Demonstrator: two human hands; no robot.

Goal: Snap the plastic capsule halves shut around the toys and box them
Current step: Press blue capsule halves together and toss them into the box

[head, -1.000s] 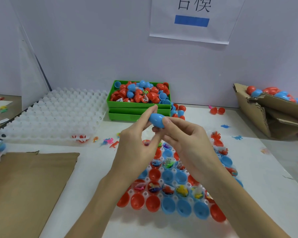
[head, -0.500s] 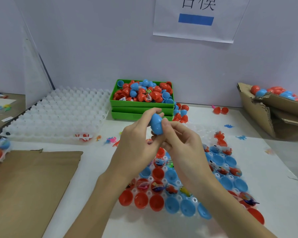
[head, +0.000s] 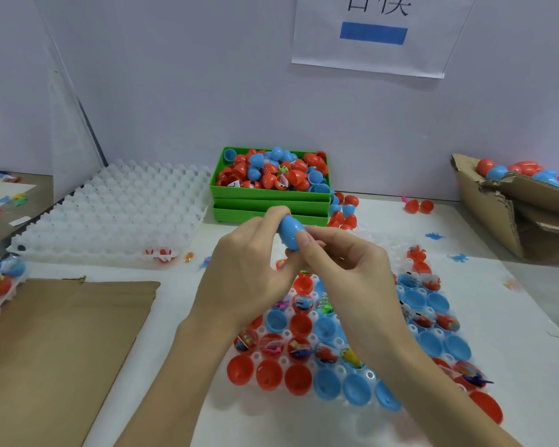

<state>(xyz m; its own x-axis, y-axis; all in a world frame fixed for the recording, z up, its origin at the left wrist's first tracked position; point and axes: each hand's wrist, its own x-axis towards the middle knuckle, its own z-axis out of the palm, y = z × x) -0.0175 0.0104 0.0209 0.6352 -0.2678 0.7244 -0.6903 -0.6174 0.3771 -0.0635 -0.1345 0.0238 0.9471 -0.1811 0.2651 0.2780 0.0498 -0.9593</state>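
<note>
A blue capsule [head: 289, 233] is pinched between both hands above the table's middle. My left hand [head: 249, 272] grips it from the left and top, my right hand [head: 346, 269] from the right and below. Its seam is hidden by my fingers. Beneath my hands lies a clear holder tray [head: 365, 379] with several red and blue open halves, some holding small wrapped toys. A cardboard box [head: 504, 214] at the right edge holds several closed red and blue capsules.
A green bin [head: 268, 195] full of loose red and blue halves stands at the back centre. A stack of white trays [head: 110, 214] is at back left, a flat brown cardboard sheet [head: 55, 350] at front left. Loose halves and tiny toys are scattered near the bin.
The blue capsule has turned from lying sideways to nearly upright between my fingers. My hands have stayed over the holder tray.
</note>
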